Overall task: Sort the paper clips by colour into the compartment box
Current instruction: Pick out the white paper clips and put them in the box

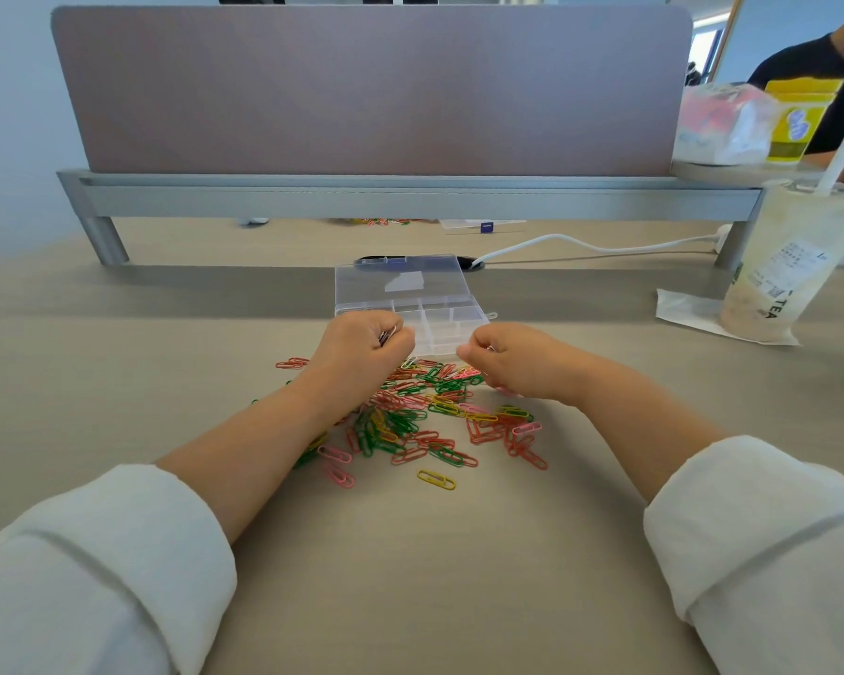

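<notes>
as hands (364, 350) (510, 360) grip clips (386, 336) at box (442, 326) edge, open desk (118, 382) flanking

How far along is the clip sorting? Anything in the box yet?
Barely begun. The box is open, and the compartments that show look empty. The left hand grips a few clips over its near left corner; the right hand is curled at the near right edge, contents unclear. Nearly everything is left: the pile of red, green, yellow and pink clips lies mixed on the table.
</notes>
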{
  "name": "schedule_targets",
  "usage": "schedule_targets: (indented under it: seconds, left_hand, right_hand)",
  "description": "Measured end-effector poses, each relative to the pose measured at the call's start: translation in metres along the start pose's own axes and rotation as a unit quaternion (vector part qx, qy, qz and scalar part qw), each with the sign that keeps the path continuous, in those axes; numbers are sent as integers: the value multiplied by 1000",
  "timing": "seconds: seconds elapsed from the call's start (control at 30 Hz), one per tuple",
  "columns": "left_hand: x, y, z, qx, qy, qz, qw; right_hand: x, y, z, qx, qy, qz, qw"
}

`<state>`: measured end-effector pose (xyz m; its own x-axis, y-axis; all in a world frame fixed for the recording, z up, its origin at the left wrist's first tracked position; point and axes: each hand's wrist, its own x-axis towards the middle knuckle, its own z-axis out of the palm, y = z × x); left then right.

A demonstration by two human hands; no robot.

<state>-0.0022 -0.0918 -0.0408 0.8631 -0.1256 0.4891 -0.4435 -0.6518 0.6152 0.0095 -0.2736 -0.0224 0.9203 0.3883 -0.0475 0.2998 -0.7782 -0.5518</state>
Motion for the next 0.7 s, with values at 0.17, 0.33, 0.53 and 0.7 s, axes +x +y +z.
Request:
schedule_targets:
  seconds: [0.17,0.33,0.53,0.7]
  left_hand:
    - [1,1,0,-7,-3,0,1000]
    - [-1,3,1,11,-21,-5,1000]
    - [1,3,5,63,-90,-49,993]
    - [2,-1,5,-25,-85,-102,991]
  right_hand:
    - [0,2,-5,-1,48,13,999]
    - [8,14,-2,-48,51,50,996]
    - [7,17,0,16,71,22,997]
    - [8,10,4,23,79,-20,996]
